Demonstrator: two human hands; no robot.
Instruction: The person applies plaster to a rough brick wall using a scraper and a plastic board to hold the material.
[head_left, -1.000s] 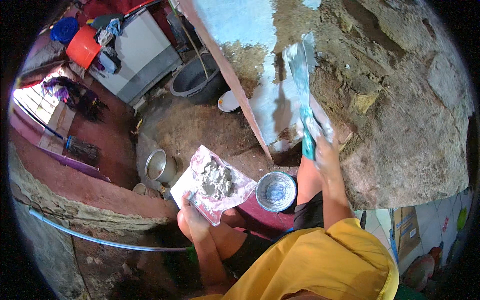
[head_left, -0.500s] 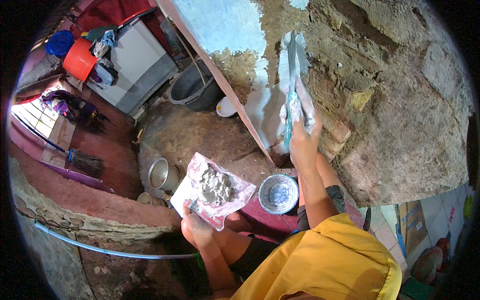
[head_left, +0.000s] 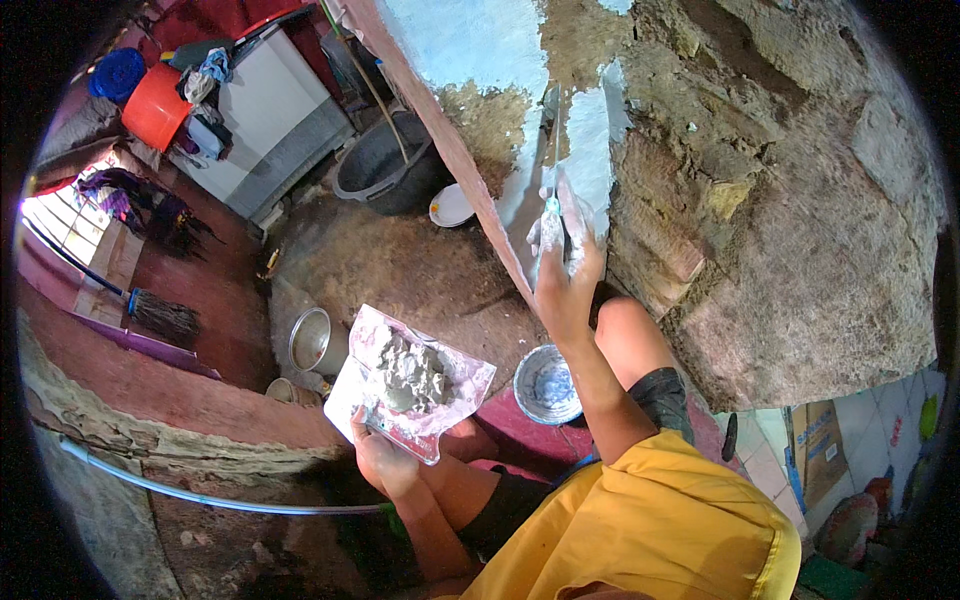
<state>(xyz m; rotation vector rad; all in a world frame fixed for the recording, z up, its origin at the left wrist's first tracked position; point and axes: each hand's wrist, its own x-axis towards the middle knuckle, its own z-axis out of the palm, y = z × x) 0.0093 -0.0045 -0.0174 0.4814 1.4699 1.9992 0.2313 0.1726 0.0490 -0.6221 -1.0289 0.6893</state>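
Observation:
My right hand (head_left: 568, 265), smeared with white paste, grips a putty knife (head_left: 554, 135), held almost edge-on against a patched wall (head_left: 470, 45) of peeling light-blue paint and rough concrete. A pale strip of paste or paint lies along the blade. My left hand (head_left: 375, 450) holds a thin pinkish-white board (head_left: 460, 385) by its near edge, with a grey-white lump of putty (head_left: 410, 375) on it. A white-and-blue bowl (head_left: 545, 380) sits between my legs, partly behind my right forearm.
A dark tub (head_left: 370, 170) with a stick, a white plate (head_left: 452, 205) and a metal pot (head_left: 310, 340) stand on the floor (head_left: 320, 260). A red bucket (head_left: 155, 105) tops a white appliance (head_left: 270, 110). A broom (head_left: 160, 315) and blue hose (head_left: 220, 498) are at left.
My right hand and the knife have moved left along the wall, the blade now seen edge-on. My left hand and board have shifted slightly left and down.

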